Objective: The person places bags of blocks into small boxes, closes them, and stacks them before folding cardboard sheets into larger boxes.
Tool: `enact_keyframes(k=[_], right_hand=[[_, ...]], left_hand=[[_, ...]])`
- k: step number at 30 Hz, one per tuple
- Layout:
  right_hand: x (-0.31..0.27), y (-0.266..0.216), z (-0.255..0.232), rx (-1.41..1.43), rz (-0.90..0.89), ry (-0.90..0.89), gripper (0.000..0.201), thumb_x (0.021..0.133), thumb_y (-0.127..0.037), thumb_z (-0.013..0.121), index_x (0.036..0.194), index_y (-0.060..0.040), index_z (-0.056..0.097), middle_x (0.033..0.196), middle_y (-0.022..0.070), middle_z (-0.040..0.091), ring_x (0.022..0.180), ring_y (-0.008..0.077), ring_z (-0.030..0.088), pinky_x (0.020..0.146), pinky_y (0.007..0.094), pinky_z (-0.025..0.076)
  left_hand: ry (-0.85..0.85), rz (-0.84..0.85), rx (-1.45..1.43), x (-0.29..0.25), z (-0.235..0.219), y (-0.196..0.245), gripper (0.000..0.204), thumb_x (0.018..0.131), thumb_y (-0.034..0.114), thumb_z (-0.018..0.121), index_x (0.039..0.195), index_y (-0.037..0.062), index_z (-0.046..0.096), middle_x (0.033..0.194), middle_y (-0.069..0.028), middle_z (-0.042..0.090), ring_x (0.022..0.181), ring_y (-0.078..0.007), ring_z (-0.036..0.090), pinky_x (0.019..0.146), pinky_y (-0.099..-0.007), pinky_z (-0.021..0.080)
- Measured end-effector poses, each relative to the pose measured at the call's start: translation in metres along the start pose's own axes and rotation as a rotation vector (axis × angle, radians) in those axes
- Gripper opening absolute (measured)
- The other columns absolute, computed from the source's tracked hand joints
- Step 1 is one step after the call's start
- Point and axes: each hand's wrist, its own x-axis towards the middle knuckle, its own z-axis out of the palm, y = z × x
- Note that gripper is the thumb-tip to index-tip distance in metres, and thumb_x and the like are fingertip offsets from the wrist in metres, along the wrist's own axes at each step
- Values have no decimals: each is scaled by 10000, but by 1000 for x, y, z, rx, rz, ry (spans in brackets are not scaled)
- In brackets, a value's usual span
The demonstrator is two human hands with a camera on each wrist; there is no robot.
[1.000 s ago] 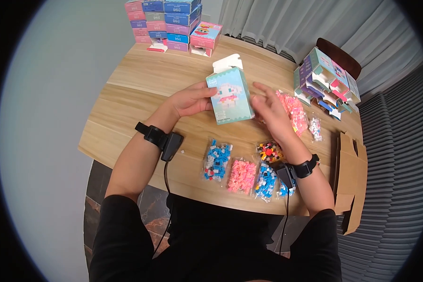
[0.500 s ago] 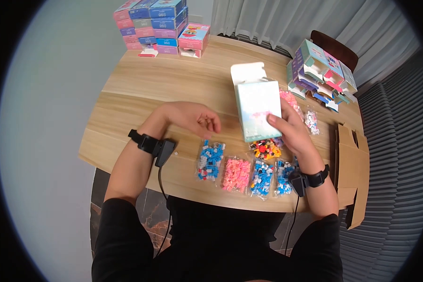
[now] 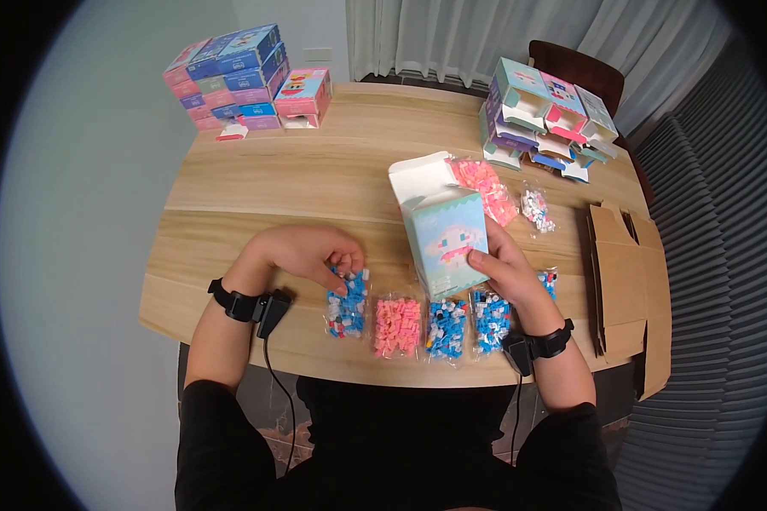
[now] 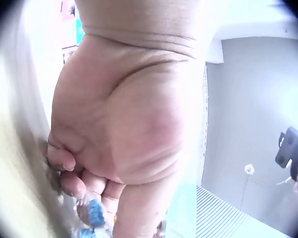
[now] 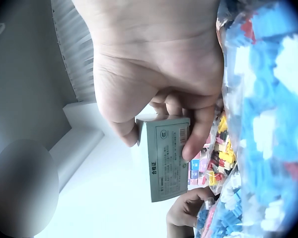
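Box [image 3: 448, 247]: pale green with a cartoon figure on the front, tilted in the right grip [image 3: 511, 268], its white flap [image 3: 422, 175] raised; it appears to be off the counter [image 3: 256, 187], just beyond the row of bags.
Right grip: clamped on the box, thumb across the front, fingers round to the other side.
Left grip [image 3: 307, 253]: thumb and fingertips together on the upper end of the leftmost blue-and-white bag [image 3: 347, 311]; the left wrist view is washed out, so how firm that pinch is cannot be told.
Bag row: beside that one lie a pink bag [image 3: 398, 328] and two more blue-and-white bags [image 3: 446, 330], near the counter's front edge.
Step in hand: seems to be packing, the box held ready while a bag is picked up.
Next move: would call for lifting the leftmost bag clear, bringing it to the box's mouth and feeding it in end first while the right grip steadies the walls.
Flap: could fold into the bag's path, so best tipped well back.
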Motion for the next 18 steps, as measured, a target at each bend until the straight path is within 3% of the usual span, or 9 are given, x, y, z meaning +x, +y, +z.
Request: enact_keyframes(k=[3, 6, 9, 12, 15, 18], right_hand=[[-4, 1, 2, -104, 9, 2, 630, 914, -106, 618, 1458, 5, 320, 1375, 103, 494, 1250, 161, 482, 1032, 320, 389], [-4, -1, 5, -113, -7, 6, 626, 908, -87, 621, 1454, 9, 329, 1373, 108, 494, 1253, 167, 479, 1031, 314, 387], [-4, 4, 2, -94, -10, 45, 622, 909, -89, 623, 1452, 11, 336, 1382, 115, 486, 1257, 172, 476, 1036, 312, 381], [-2, 7, 3, -144, -59, 55, 615, 913, -64, 611, 1457, 13, 334, 1390, 128, 487, 1269, 178, 471, 1046, 314, 372], [-1, 7, 7, -196, -73, 21, 617, 911, -26, 605, 1462, 14, 330, 1407, 142, 476, 1286, 182, 462, 1059, 317, 362], [-1, 5, 9, -225, -61, -29, 624, 905, 0, 605, 1463, 17, 326, 1428, 153, 460, 1307, 185, 445, 1069, 316, 352]], left_hand=[[102, 122, -298, -2, -2, -25, 324, 777, 65, 772, 1037, 32, 581, 911, 15, 610, 787, -87, 519, 706, -243, 425], [147, 226, -543, -5, -10, -39, 333, 806, 29, 739, 1077, 52, 547, 938, 17, 616, 858, -92, 563, 772, -243, 452], [296, 341, -849, -2, -6, -52, 414, 790, 96, 773, 1107, 41, 513, 953, -20, 568, 862, -123, 549, 751, -266, 461], [371, 636, -1092, 4, -9, -56, 447, 822, 167, 754, 1161, 48, 488, 1038, -62, 580, 949, -167, 574, 790, -300, 481], [475, 710, -1228, 1, -8, -41, 419, 850, 198, 729, 1160, 55, 486, 1126, -92, 580, 1044, -195, 577, 853, -333, 487], [618, 670, -1162, 12, -9, -38, 278, 920, 121, 637, 1142, 69, 479, 1132, -72, 594, 1094, -177, 582, 928, -355, 480]])
